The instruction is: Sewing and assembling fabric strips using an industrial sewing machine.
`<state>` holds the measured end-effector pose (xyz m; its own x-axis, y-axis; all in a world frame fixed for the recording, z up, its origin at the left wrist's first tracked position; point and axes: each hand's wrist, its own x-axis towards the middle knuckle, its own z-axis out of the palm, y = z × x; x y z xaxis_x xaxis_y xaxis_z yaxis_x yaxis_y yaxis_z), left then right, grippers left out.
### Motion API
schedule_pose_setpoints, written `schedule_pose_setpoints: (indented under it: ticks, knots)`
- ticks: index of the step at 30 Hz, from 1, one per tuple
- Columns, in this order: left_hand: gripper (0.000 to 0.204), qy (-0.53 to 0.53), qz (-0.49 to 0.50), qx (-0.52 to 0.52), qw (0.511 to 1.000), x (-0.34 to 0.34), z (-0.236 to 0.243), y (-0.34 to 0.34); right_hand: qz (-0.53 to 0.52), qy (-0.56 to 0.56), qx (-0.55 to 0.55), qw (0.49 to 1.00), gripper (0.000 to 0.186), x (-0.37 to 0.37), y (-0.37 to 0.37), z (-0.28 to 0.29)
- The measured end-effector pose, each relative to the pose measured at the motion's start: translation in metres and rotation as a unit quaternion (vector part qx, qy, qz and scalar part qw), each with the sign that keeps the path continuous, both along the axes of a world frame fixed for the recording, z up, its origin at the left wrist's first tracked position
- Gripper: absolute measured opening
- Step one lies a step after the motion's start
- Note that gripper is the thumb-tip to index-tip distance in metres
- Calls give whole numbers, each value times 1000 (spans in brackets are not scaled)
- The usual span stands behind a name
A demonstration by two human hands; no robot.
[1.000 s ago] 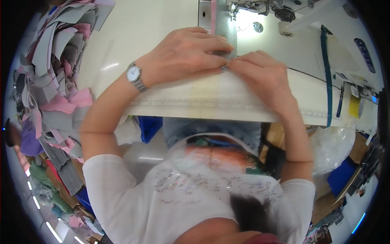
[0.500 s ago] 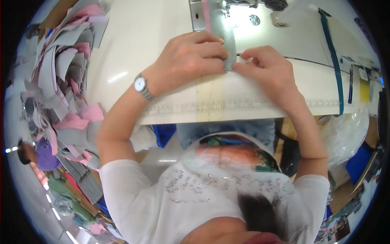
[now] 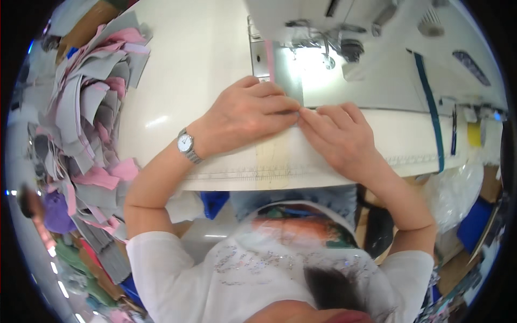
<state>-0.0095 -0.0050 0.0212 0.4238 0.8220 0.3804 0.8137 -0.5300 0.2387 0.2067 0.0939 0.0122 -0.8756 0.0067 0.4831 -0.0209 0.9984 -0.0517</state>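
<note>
A grey fabric strip with a pink edge (image 3: 290, 85) lies on the sewing table and runs up to the lit needle area of a sewing machine (image 3: 344, 27). My left hand (image 3: 245, 112), with a watch on its wrist, lies over the strip's near part, fingers bent and pressed together on the cloth. At the near right corner of the strip, my right hand (image 3: 342, 141) pinches with thumb and forefinger. The fingertips of both hands almost meet there, and they hide the strip's near end.
A tall heap of grey and pink fabric pieces (image 3: 89, 107) stands along the table's left side. A printed ruler scale (image 3: 269, 173) follows the table's front edge. On the right lie a dark green band (image 3: 429, 107) and a pen (image 3: 454, 129). Clear plastic (image 3: 458, 188) hangs below.
My right hand has come closer to my left, and its parted thumb and fingers have closed on the strip's corner. The whole view has shifted, showing more of the machine.
</note>
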Motion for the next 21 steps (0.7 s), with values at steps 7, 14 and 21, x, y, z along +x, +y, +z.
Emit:
schedule_pose_setpoints:
  ticks: [7, 14, 21]
  knots:
    - [21, -5, 43, 16, 999, -14, 0, 14, -51, -61, 28, 996, 26, -20, 24, 2]
    - [14, -10, 86, 73, 994, -27, -7, 33, -98, -66, 76, 990, 43, -38, 44, -8]
    - [9, -41, 111, 45, 992, -26, -12, 35, -173, -11, -133, 976, 23, -38, 51, -32]
